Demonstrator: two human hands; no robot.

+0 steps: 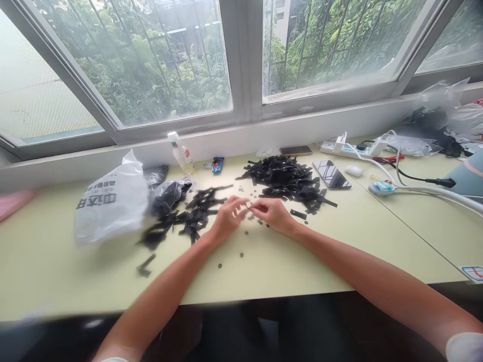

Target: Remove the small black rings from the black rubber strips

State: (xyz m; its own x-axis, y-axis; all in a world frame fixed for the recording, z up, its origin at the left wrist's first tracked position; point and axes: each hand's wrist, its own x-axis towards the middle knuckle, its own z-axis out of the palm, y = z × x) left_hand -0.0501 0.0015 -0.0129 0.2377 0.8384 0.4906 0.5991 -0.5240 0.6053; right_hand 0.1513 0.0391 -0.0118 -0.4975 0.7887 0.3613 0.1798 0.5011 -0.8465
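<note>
Over the middle of the pale yellow table (287,271), my left hand (229,217) and my right hand (276,213) meet at the fingertips. Both hands are pinched around something small between them, too small to name. Several small dark discs with holes, like washers (220,266), are scattered on the table under and in front of my hands. A loose heap of black fabric strips (198,208) lies to the left of my left hand. Beyond my right hand is a larger pile of black strips (281,173), with one single strip (298,214) lying beside my wrist.
A white plastic bag (113,201) stands at left, near a clear bottle (183,155) and a blue packet (218,165). To the right are a phone (332,175), a white mouse (354,171), a power strip (350,149) and cables. Windows rise behind the table.
</note>
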